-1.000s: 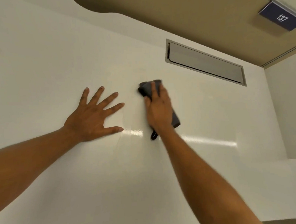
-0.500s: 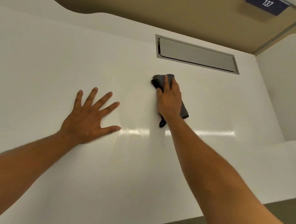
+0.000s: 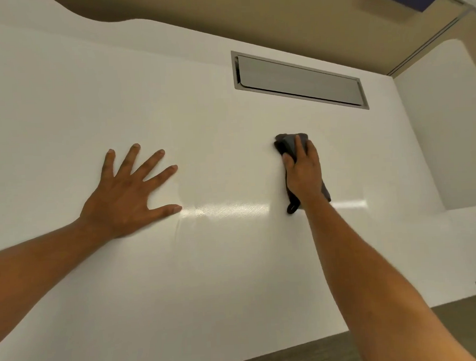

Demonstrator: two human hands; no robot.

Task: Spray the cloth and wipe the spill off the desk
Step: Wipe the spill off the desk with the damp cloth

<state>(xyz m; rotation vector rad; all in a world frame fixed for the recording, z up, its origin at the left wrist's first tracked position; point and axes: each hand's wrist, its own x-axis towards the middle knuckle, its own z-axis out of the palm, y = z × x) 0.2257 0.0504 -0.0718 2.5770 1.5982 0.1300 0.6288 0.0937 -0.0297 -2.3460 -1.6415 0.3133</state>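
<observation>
Right hand (image 3: 304,174) slid cloth (image 3: 289,146) rightward, desk (image 3: 236,277)

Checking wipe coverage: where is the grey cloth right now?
In the head view, the grey cloth lies flat on the white desk under the right hand, right of centre, just below the metal cable flap.

Glossy smooth white desk (image 3: 236,277), matt dark cloth (image 3: 289,146), perhaps brushed-metal hatch (image 3: 299,80)

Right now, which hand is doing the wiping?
The right hand: it presses the dark cloth onto the desk. The left hand lies flat with spread fingers, holding nothing.
</observation>
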